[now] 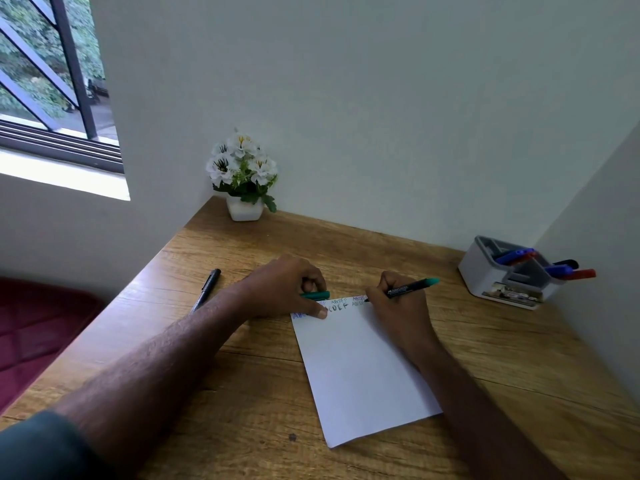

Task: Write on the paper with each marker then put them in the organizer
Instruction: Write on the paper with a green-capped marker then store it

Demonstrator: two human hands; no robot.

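Right grip pinches my green marker, tip at the far right corner of the paper. Left grip curls round the green cap while its thumb pins the paper's far left edge. Lettering runs along that far edge; the sheet below is blank. One black pen lies near the surface's left edge. At the far right corner, against the wall, stands the organizer, well apart, with markers inside.
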